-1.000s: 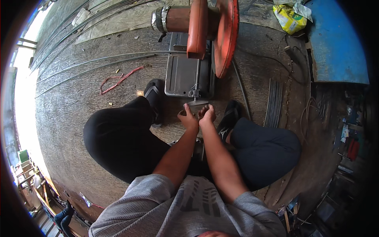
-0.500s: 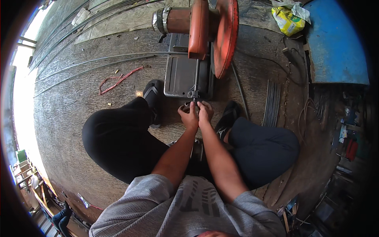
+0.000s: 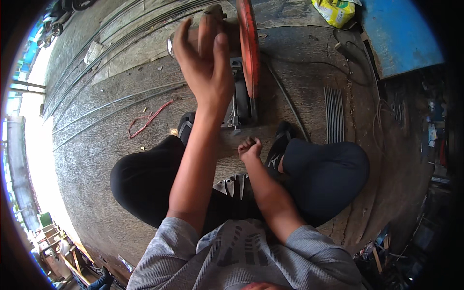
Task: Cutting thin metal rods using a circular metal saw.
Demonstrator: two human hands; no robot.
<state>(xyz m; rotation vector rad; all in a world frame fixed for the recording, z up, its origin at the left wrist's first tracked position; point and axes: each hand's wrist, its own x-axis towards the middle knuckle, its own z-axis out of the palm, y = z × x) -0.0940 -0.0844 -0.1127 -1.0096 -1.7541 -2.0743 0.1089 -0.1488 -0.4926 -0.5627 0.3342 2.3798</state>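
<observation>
A cut-off saw with an orange-red blade guard (image 3: 248, 48) and a dark base (image 3: 249, 113) stands on the floor in front of me. My left hand (image 3: 205, 72) is raised over its motor side, fingers spread around the orange arm (image 3: 207, 36); whether they touch it I cannot tell. The clamp screw (image 3: 235, 122) of the saw sticks out toward me. Just short of it, my right hand (image 3: 250, 149) is curled into a fist, and anything inside is hidden. Grey metal pieces (image 3: 234, 186) lie between my legs.
Long thin metal rods (image 3: 121, 108) run off to the left, near a red cord (image 3: 150, 118). A row of short cut rods (image 3: 334, 116) lies on the right. Black cable (image 3: 287, 99) trails past the saw. A blue panel (image 3: 403, 38) and yellow bag (image 3: 336, 12) are at far right.
Both hands were together at the clamp screw. My left hand has moved up and away to the saw's arm and spread its fingers; my right has drawn back slightly and curled.
</observation>
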